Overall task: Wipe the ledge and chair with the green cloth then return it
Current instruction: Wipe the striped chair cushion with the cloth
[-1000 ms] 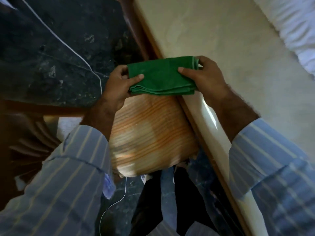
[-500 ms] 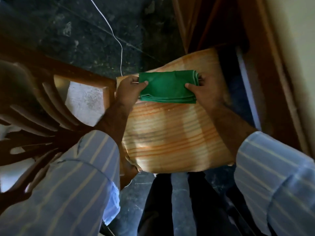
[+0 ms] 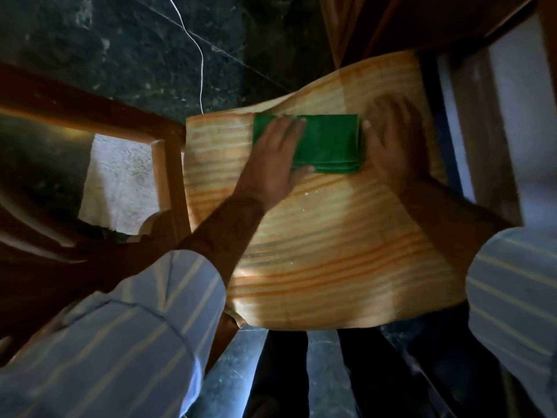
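The folded green cloth (image 3: 331, 143) lies flat on the far part of the chair seat (image 3: 331, 251), which is covered in orange and yellow stripes. My left hand (image 3: 277, 158) rests palm down on the cloth's left half, fingers spread, thumb along its near edge. Flat on the seat just right of the cloth is my right hand (image 3: 391, 140), its thumb touching the cloth's right edge. The ledge is out of view.
The chair's dark wooden arm and frame (image 3: 90, 116) run along the left. A thin white cable (image 3: 200, 70) crosses the dark stone floor (image 3: 120, 40) beyond the seat. Wooden furniture (image 3: 488, 116) stands close on the right. My legs (image 3: 280, 372) are below the seat's front edge.
The cloth went from being held up between both hands near the ledge down onto the chair seat. My left hand now presses on it and my right hand has slid off beside it.
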The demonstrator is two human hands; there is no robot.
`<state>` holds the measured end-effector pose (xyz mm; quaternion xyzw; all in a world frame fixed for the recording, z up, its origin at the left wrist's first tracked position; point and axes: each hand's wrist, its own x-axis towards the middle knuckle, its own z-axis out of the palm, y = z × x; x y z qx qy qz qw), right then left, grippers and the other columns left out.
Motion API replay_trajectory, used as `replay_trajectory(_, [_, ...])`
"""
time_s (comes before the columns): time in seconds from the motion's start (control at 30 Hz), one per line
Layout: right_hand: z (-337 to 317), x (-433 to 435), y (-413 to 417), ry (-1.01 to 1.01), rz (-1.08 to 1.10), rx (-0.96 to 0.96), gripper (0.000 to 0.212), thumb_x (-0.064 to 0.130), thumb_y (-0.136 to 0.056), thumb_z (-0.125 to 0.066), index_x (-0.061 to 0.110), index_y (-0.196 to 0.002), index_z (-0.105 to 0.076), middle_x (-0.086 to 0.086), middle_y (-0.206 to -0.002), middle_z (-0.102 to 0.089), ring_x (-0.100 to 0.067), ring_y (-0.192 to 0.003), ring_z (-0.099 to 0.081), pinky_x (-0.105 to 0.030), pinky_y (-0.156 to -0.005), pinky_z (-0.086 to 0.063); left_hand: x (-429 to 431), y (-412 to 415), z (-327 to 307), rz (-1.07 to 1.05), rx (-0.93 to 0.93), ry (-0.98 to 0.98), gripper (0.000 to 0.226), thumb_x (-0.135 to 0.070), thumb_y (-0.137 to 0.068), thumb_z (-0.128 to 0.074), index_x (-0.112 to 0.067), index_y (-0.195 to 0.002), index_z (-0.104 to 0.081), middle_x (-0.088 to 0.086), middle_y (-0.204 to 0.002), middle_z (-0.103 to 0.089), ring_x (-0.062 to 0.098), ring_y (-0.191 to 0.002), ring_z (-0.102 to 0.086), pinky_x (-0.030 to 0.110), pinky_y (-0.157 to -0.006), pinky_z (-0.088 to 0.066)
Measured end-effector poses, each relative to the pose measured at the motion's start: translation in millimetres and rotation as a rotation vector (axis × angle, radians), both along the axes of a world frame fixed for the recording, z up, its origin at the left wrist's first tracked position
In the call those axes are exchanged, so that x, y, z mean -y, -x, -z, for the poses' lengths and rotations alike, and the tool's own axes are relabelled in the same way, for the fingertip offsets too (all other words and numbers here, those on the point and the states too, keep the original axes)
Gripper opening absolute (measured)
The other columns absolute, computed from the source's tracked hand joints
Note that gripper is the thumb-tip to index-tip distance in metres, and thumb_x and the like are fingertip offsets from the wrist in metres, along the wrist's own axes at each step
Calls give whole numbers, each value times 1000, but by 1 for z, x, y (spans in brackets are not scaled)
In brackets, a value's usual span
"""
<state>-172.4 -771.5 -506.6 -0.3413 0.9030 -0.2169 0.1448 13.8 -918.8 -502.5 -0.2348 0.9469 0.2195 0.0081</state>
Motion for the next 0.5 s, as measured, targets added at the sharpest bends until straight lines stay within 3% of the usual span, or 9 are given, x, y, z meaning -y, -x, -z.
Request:
replay_trajectory(0.1, [18,-6,25,-155,-235,-121,52,30,-109,-38,11,-158,-39,-18,-170,-29,-38,-159,-24,-51,-127,-22,-9,4,22,137,198,117,90,-61,-92,-54,-12,-159,-18,10,-167,-19,32,-154,-13,52,-124,-12])
replay_trajectory(0.2, [29,-12,32,-179,-302,-244,53,33,-111,-31,18,-161,-35,-12,-171,-28,-33,-160,-23,-50,-129,-21,-6,9,33,133,215,193,86,-63,-94,-45,-13,-160,-19,8,-168,-16,31,-155,-13,56,-123,-13])
replay_trajectory(0.4, [40,-15,27,-139,-265,-377,53,37,-112,-23,24,-162,-31,-7,-172,-28,-27,-161,-23,-48,-130,-22,-7,23,37,93,219,222,59,-29,-105,-40,-18,-159,-22,2,-169,-17,26,-155,-15,55,-123,-13])
replay_trajectory(0.5, [43,-17,26,-147,-275,-402,53,39,-112,-23,27,-163,-29,-6,-172,-27,-27,-161,-22,-48,-130,-21,-14,26,30,43,189,153,59,-7,-96,-27,-12,-155,-33,8,-165,-29,30,-152,-23,54,-123,-16])
